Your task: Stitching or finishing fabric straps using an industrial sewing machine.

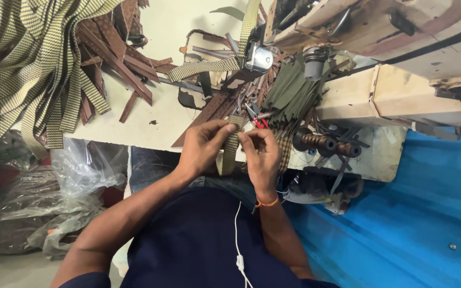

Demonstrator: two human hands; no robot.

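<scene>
Webbing of woven olive and cream, a short strap [231, 146], is pinched between both hands at the near edge of the sewing table [156, 125]. The left hand [203, 145] is closed on the strap's upper end with thumb and fingertips, while the right hand [262, 154] is clenched on the same strap from the other side, and small red-handled snips [256, 116] are held in it as well. A pile of like webbing [33, 64] is heaped at the table's far left, with brown strips [116, 56] laid beside it. Dark green pieces [289, 93] are stacked near the sewing machine [396, 48].
</scene>
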